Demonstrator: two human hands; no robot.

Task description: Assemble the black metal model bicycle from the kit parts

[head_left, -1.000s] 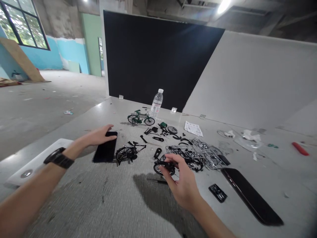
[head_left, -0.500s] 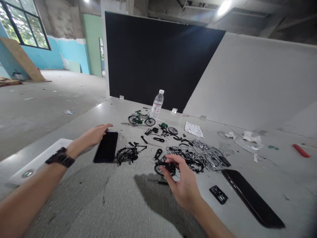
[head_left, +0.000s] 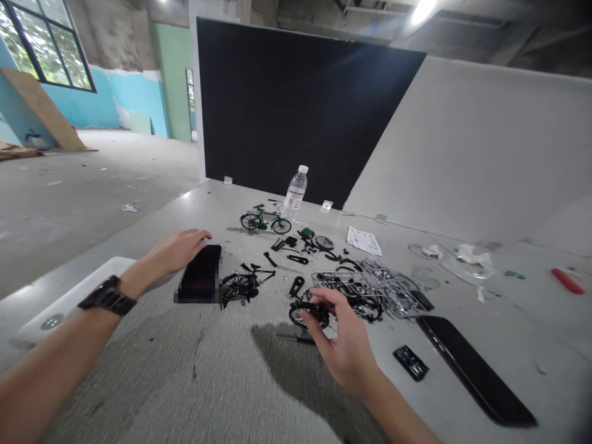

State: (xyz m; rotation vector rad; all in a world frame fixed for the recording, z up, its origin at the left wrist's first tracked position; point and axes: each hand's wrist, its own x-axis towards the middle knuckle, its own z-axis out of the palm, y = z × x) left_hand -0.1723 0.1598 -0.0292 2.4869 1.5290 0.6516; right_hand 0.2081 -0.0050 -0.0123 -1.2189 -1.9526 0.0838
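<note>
A black model-bicycle wheel point(head_left: 298, 316) is pinched in the right hand point(head_left: 346, 342); a smartphone's point(head_left: 202, 271) far edge is apparently touched by the left hand point(head_left: 178, 249). Between the hands, a partly assembled black bicycle model point(head_left: 245, 287) is placed.

Right fingers point(head_left: 326, 294) partly hide a black wheel point(head_left: 298, 316); phone point(head_left: 202, 268) partly blurred
</note>
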